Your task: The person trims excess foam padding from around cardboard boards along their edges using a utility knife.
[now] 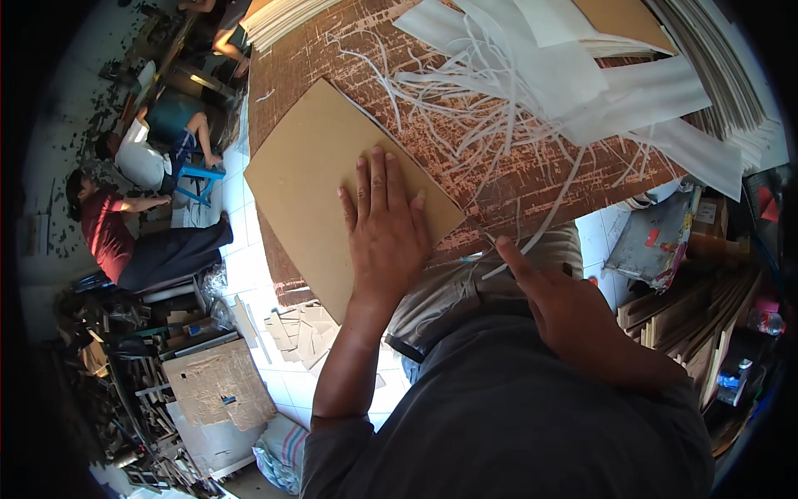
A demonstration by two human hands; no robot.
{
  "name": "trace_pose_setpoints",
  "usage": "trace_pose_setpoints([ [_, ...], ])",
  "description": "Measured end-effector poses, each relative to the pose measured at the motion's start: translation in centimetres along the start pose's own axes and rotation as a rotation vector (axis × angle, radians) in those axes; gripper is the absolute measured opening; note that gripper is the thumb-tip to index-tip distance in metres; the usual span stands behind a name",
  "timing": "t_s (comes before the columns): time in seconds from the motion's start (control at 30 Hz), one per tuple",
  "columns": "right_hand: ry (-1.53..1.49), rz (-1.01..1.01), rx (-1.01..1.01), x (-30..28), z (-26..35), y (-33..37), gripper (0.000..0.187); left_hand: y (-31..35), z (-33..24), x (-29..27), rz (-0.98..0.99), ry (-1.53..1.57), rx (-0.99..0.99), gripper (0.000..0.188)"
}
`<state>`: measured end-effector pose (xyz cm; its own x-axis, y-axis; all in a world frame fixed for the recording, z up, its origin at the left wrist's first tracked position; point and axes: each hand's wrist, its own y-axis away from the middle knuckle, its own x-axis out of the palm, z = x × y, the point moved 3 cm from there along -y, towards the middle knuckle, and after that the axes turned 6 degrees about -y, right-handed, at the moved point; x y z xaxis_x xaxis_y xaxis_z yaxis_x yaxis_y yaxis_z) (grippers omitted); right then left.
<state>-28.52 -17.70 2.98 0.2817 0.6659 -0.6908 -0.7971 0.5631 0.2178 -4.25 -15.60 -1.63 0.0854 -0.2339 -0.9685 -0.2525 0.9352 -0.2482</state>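
A tan cardboard sheet (299, 175) lies at an angle on the worn brown table (287, 79), with a thin white edge showing along its far right side. My left hand (384, 237) presses flat on it, fingers stretched out toward the far side. Just off the sheet's near right corner, my right hand (573, 312) is closed with its index finger extended along what looks like a thin-bladed knife (480, 229); its handle is hidden in the palm. A curled white strip (553, 212) hangs over the table edge beside that finger.
Tangled white paper strips (465, 116) and larger white sheets (565, 91) cover the table's right side. Stacked boards (723, 75) stand at the far right. Cardboard offcuts (303, 333) lie on the tiled floor. Several people sit at left, one in a red shirt (108, 229).
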Motion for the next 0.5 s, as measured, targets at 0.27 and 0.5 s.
trace_pose_setpoints([
  [0.27,-0.33,-0.251,0.002,-3.2,-0.3,-1.6,0.057,0.7,1.2,-1.0,-0.085,0.187,-0.032,0.054],
  [0.5,-0.349,-0.54,-0.201,-1.2,-0.5,-7.8,0.032,4.4,2.0,-3.9,-0.007,0.269,-0.02,0.066],
])
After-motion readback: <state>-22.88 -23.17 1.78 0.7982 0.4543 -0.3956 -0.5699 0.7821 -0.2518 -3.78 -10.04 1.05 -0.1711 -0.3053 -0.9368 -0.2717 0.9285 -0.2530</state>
